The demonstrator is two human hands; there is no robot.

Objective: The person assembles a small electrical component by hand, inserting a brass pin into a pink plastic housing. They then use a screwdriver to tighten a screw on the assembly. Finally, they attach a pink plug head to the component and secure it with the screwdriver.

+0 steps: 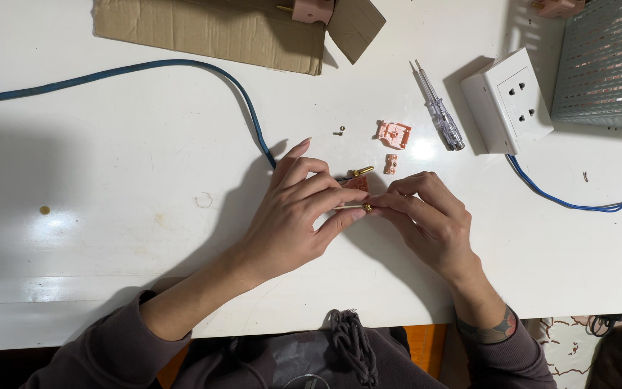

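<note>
both hands meet at the middle of the white table (109, 216), fingertips almost touching. the left hand (293, 216) is curled, thumb and fingers pinched on a small pink plug part (356, 184) that peeks out just above its fingertips, with a brass pin (361, 172) jutting from its top edge. the right hand (430, 216) is closed in a fine pinch, thumb and forefinger on a tiny brass screw (367, 207) that sits right between the two hands, against the left fingertips.

just beyond the right hand's knuckles lie a small pink clip (390, 164) and, a little farther, a larger pink insert (394, 134). a loose screw (340, 131) rests beyond the left fingertips. a clear-handled tester screwdriver (438, 108) lies farther out past the right hand, and beside it, to the right, a white socket box (507, 101) with a blue cable (570, 204) running off right. another stretch of blue cable (181, 66) curves in from the far left and ends under the left hand. cardboard (217, 29) lies at the far edge, a mesh basket (606, 65) at the far right.
</note>
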